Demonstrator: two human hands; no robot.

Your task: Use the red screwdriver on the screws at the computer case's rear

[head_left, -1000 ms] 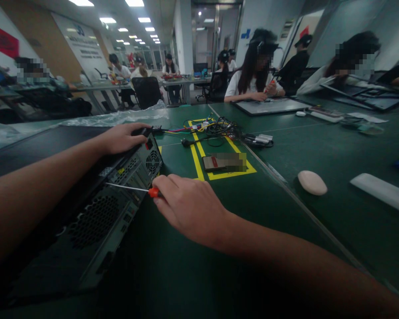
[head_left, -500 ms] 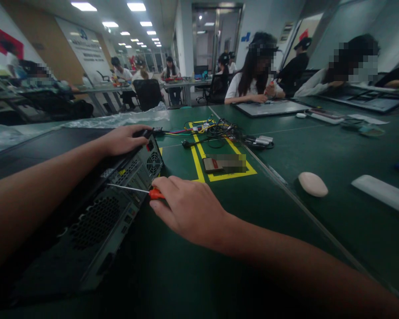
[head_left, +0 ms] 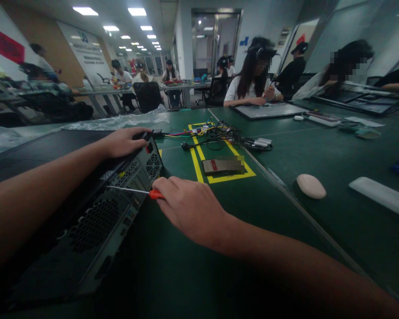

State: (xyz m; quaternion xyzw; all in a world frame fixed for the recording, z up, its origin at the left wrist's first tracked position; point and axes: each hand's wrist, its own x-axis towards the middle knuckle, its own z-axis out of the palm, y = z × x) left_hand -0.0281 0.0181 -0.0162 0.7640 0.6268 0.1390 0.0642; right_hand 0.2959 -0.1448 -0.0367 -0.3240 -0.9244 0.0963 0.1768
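Note:
A black desktop computer case point(head_left: 86, 137) lies on its side at the left, its rear panel with vents and ports facing right. My left hand point(head_left: 126, 141) rests on the top of the case near its far rear edge, fingers stretched over the corner. In my right hand point(head_left: 189, 206) is a screwdriver point(head_left: 156, 194) with an orange-red handle, gripped by fingers and thumb. Its thin shaft points left, and the tip meets the upper edge of the rear panel. Whether a screw sits under the tip is too small to tell.
Beyond the case lies a tangle of cables point(head_left: 224, 130) on the green table point(head_left: 286, 248). A phone point(head_left: 222, 165) lies inside yellow tape. Farther right are a pinkish rounded object point(head_left: 311, 186) and a white bar point(head_left: 382, 195). Co-workers sit across the table behind flat panels point(head_left: 269, 110).
My right fingers have curled closer round the screwdriver handle. Its tip stays at the same spot on the case edge, and my left hand has hardly moved.

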